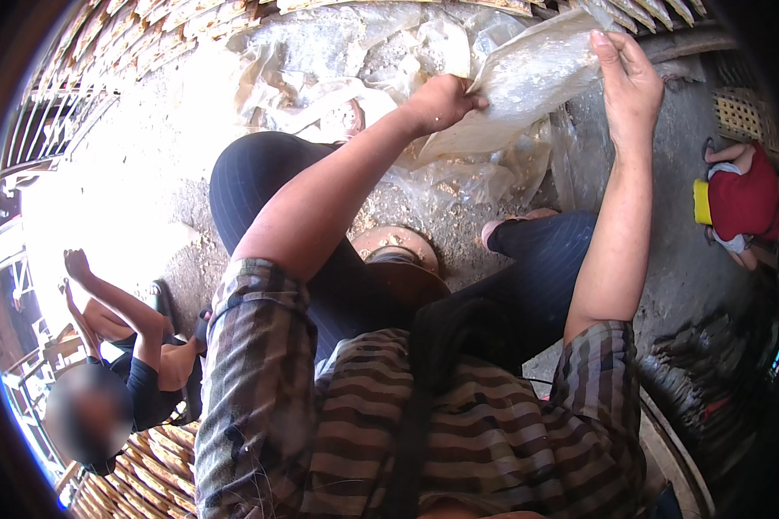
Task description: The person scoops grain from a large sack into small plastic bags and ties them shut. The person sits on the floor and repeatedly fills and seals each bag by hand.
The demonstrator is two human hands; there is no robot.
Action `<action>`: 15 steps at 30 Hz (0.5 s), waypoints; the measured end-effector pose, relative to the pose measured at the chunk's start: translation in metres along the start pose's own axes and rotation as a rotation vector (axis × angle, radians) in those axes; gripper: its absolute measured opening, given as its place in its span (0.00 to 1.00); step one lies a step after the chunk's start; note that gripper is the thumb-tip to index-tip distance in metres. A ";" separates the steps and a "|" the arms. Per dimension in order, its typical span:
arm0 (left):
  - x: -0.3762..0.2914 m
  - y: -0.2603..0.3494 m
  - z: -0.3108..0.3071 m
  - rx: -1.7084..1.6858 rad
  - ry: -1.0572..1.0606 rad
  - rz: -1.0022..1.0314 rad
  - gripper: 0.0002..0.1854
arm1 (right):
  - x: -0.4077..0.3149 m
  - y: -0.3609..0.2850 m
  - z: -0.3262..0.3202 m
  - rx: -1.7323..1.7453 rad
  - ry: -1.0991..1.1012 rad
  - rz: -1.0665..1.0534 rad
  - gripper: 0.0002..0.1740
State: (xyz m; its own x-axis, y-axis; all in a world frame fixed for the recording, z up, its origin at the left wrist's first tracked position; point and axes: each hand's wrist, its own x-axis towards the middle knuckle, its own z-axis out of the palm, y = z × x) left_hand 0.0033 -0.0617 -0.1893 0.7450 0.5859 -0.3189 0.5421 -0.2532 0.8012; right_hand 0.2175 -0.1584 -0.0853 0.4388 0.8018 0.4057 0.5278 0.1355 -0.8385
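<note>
A translucent plastic sheet point(532, 78), speckled with pale crumbs, is stretched between my two hands in the upper part of the view. My left hand point(446, 104) grips its near left edge, with the fingers curled in. At its right end, my right hand point(630, 78) pinches the edge between thumb and fingers. Below and behind it, crumpled plastic sheeting point(337, 48) with crumbs on it lies on the floor. Part of the held sheet hangs down over that sheeting.
Between my legs stands a low seat with a round base point(396, 243). Crumbs dot the concrete floor point(467, 259). Racks of long pale pieces point(149, 32) stand at the upper left. One person point(156, 363) sits at the left; another person in red point(746, 194) is at the far right, near a woven basket point(740, 117).
</note>
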 end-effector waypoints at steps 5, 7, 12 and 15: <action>0.017 -0.050 0.019 0.272 -0.109 0.074 0.14 | 0.008 0.024 -0.025 0.111 0.157 -0.086 0.11; 0.014 -0.053 0.017 0.364 -0.172 -0.044 0.15 | 0.011 0.015 -0.024 0.142 0.242 -0.095 0.11; -0.005 -0.016 0.010 -0.026 -0.074 -0.034 0.21 | 0.010 -0.005 -0.033 0.199 0.276 -0.047 0.12; -0.003 -0.010 -0.001 -0.028 -0.045 -0.029 0.20 | 0.010 -0.001 -0.039 0.214 0.272 -0.084 0.11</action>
State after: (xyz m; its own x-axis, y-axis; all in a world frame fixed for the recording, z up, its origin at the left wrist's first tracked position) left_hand -0.0048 -0.0604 -0.1960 0.7461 0.5577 -0.3638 0.5531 -0.2149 0.8049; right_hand 0.2495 -0.1731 -0.0666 0.5931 0.6024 0.5342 0.4183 0.3364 -0.8438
